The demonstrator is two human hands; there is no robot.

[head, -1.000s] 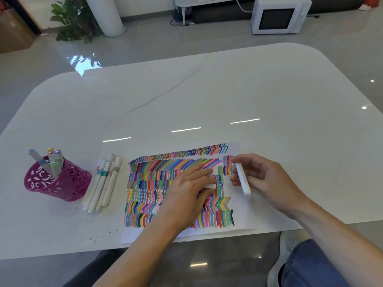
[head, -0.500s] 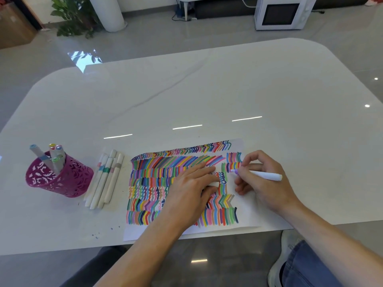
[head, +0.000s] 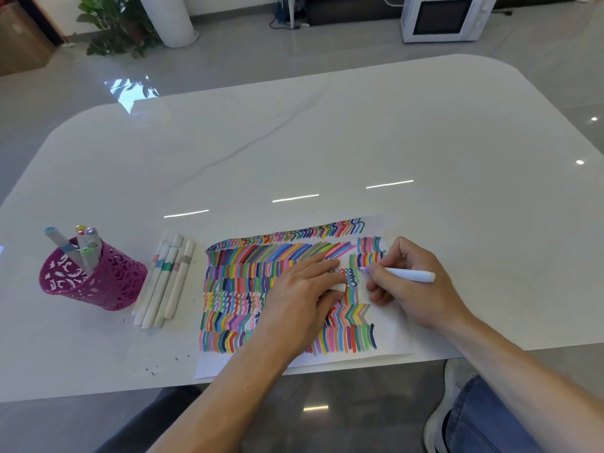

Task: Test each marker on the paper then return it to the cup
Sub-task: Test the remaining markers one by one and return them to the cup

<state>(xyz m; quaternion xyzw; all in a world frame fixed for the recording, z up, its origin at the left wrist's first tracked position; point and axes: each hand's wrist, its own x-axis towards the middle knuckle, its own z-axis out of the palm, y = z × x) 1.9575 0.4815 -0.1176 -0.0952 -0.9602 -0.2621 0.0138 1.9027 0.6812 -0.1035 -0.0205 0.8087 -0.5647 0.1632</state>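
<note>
Far left on the white table point(head: 327, 142): magenta cut-out cup point(head: 94, 279), upright, with several capped markers in the cup point(head: 86, 246) sticking out, one leaning left. Just right of the cup, touching or nearly so, a row of loose markers point(head: 165, 282), white barrels, lying side by side on the table, caps pointing away. Next, the paper point(head: 390, 325), flat at the near table edge, almost all filled with rows of coloured strokes. Left hand point(head: 304, 299) lies palm down on the middle of the paper, fingers mostly straight and pressing it, thumb pinching a small white cap point(head: 338, 287) against the forefinger. Right hand point(head: 415, 289) on the paper's right part, fingers curled in a writing grip round the marker point(head: 408, 275): white barrel pointing right, purple tip down on the paper near the upper right strokes. Blue jeans point(head: 490, 416) and a grey shoe point(head: 447, 397) show below the table edge. Top right, on the floor, a white microwave point(head: 444, 18).
</note>
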